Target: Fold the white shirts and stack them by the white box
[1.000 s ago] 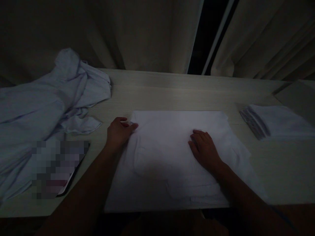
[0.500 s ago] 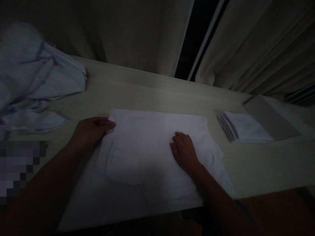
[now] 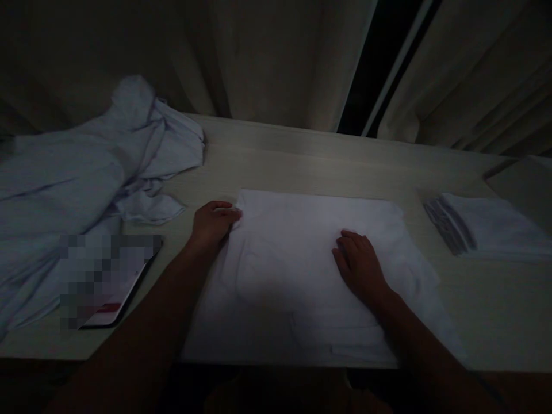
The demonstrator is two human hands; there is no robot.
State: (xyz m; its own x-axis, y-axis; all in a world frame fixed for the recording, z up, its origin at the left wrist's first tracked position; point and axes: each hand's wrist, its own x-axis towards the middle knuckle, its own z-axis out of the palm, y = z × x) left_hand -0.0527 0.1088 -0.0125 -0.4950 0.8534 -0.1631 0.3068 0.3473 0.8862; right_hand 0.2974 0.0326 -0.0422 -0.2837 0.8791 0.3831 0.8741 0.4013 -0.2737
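A white garment [image 3: 293, 253], partly folded, lies across the table in front of me. Its exact kind is hard to make out in the dim light. At its far left corner, my left hand [image 3: 218, 221] is closed, pinching the edge between thumb and fingers. My right hand [image 3: 360, 261] rests on the right half of the cloth, fingers slightly bent and apart, holding nothing. Several loose layers overlap at the garment's near edge.
Crumpled white clothes [image 3: 77, 178] are heaped on the left. A tablet-like device [image 3: 125, 287], partly pixelated, lies by them. At right sits a stack of folded white cloth [image 3: 495, 227] beside a grey flat panel [image 3: 524, 184]. Curtains [image 3: 276, 63] hang behind the table [image 3: 310, 161].
The view has turned left, so everything sits further right and more of the heap and device shows. Both hands keep about the same places on the garment.
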